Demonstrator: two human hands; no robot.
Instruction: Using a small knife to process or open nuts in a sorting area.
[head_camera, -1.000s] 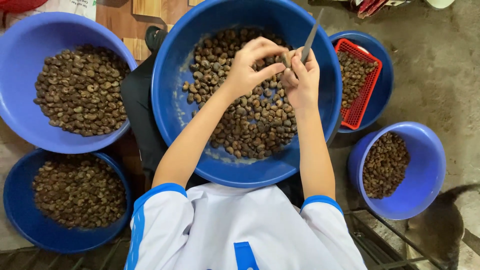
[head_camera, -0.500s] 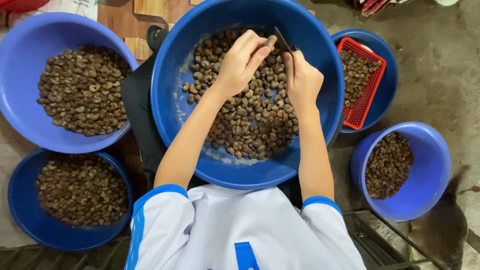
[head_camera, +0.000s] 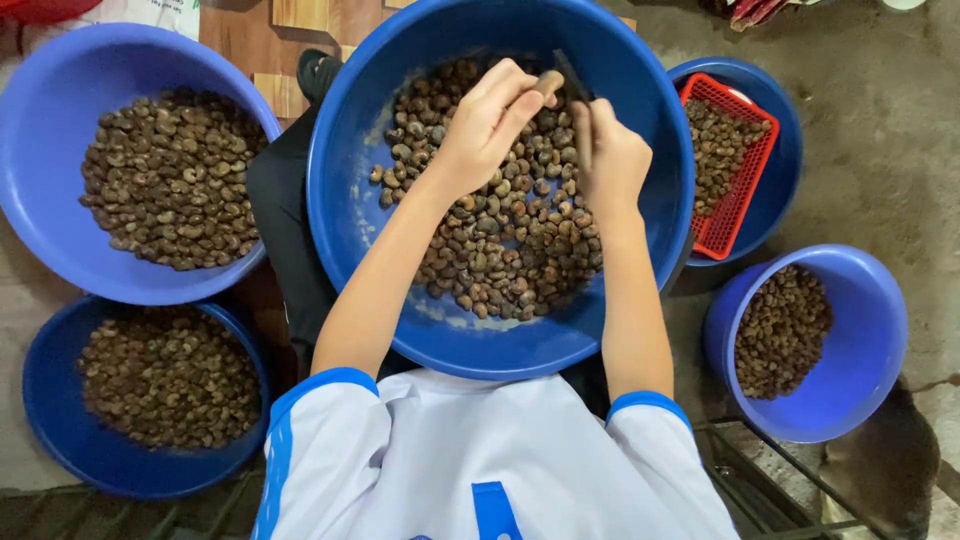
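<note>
A big blue basin (head_camera: 640, 250) sits on my lap, half full of brown cashew nuts (head_camera: 500, 250). Both hands work over its far side. My left hand (head_camera: 485, 125) pinches a single nut (head_camera: 548, 82) between thumb and fingertips. Right beside it, my right hand (head_camera: 605, 155) is closed around the handle of a small dark knife (head_camera: 572, 75), whose blade points up toward the held nut. The hands are almost touching.
A large blue bowl of nuts (head_camera: 60, 100) stands at the left, and a darker blue bowl (head_camera: 50, 440) below it. At right are a bowl holding a red basket (head_camera: 735, 200) of nuts and a smaller blue bowl (head_camera: 860, 350). Concrete floor lies at the right.
Both hands have moved slightly toward the basin's far side. The knife went from pointing up-right to standing nearly upright against the nut in my left hand.
</note>
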